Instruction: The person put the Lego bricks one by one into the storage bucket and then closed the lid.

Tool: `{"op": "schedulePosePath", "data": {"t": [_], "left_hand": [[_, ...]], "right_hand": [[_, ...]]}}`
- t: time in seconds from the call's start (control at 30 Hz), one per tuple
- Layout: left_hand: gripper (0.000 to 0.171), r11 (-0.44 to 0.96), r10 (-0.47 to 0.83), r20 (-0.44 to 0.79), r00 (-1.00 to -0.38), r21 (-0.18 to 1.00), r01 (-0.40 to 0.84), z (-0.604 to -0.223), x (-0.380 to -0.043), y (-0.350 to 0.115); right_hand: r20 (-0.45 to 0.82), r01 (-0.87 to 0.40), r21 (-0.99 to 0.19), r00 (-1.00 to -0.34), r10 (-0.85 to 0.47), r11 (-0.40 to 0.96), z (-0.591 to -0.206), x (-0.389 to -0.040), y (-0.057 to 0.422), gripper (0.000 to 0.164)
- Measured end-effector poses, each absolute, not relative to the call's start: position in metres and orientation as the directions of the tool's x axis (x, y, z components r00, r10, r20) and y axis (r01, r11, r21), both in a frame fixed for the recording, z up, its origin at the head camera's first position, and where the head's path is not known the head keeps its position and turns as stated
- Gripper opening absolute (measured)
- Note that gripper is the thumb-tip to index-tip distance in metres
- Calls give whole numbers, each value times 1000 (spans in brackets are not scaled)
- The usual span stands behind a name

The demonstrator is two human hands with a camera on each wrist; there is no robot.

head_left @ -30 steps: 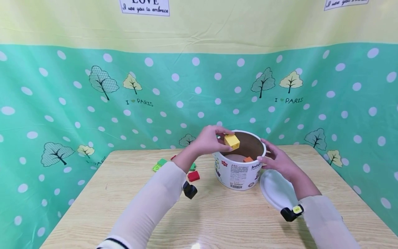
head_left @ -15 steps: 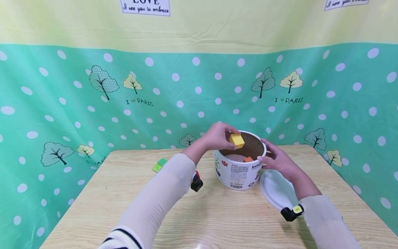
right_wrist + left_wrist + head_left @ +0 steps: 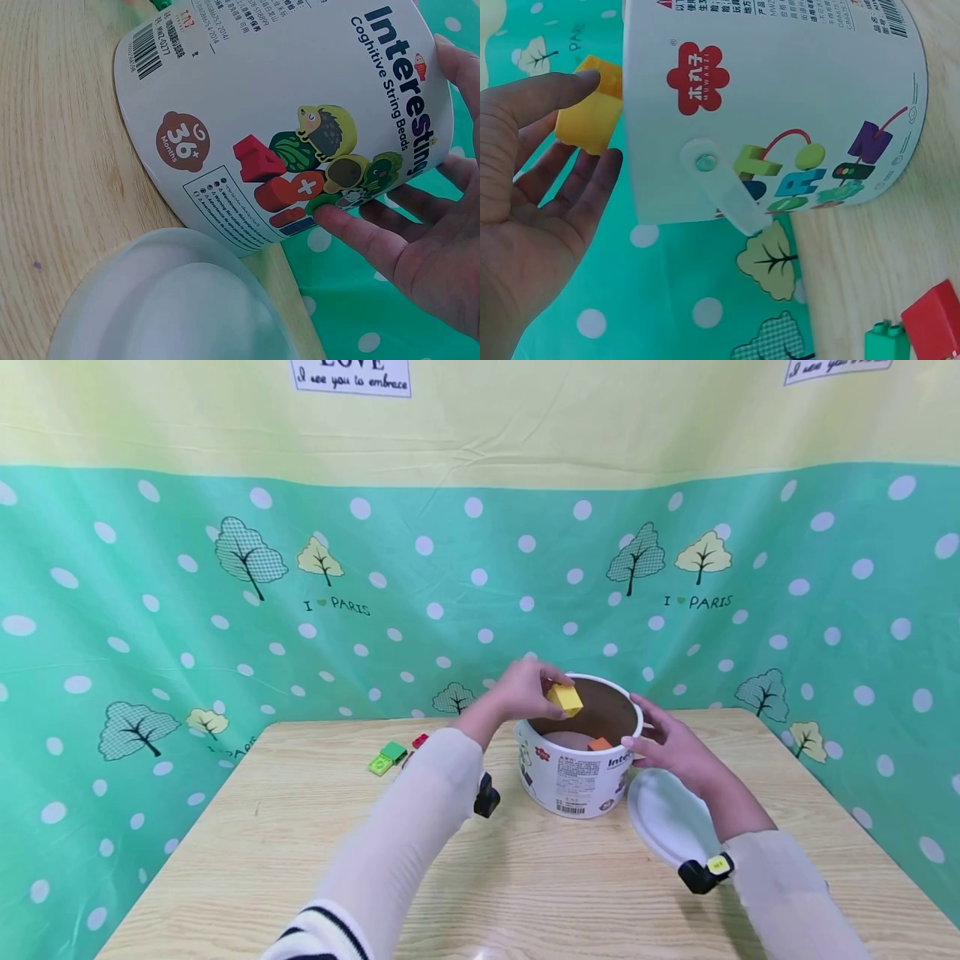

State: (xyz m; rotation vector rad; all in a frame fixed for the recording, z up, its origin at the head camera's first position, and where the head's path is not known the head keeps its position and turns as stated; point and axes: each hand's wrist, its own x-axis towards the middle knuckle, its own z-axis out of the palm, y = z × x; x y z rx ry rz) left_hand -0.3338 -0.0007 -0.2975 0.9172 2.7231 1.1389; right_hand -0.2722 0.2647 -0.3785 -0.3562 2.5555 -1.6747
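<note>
A white round bucket (image 3: pixel 573 781) with printed sides stands on the table, its top open. Above its left rim my left hand (image 3: pixel 521 691) pinches a yellow building block (image 3: pixel 567 700) between thumb and fingers. The left wrist view shows this block (image 3: pixel 592 116) beside the rim, its far side hidden by the bucket wall. On the other side, my right hand (image 3: pixel 671 747) holds the bucket, thumb at the rim and fingers spread along the printed wall (image 3: pixel 247 112). Inside the bucket an orange block (image 3: pixel 600 744) shows.
A white lid (image 3: pixel 667 818) lies right of the bucket, under my right forearm. Left of the bucket are green blocks (image 3: pixel 393 752) and a small red one (image 3: pixel 420 741). Nearer the bucket, a larger red block (image 3: pixel 936 322) touches a green block (image 3: pixel 887 343). A polka-dot curtain (image 3: pixel 480 577) hangs behind.
My left hand has carried the yellow block right over the bucket's opening, then slightly back left. My left sleeve now covers the nearer red block in the head view. The right hand stays put.
</note>
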Motion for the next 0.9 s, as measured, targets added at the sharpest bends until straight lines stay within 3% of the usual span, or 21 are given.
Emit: {"op": "schedulePosePath", "data": {"t": [0.9], "left_hand": [[40, 410, 475, 238, -847, 792, 452, -313, -336, -10]], "right_hand": [[91, -179, -913, -965, -244, 367, -380, -271, 265, 88]]}}
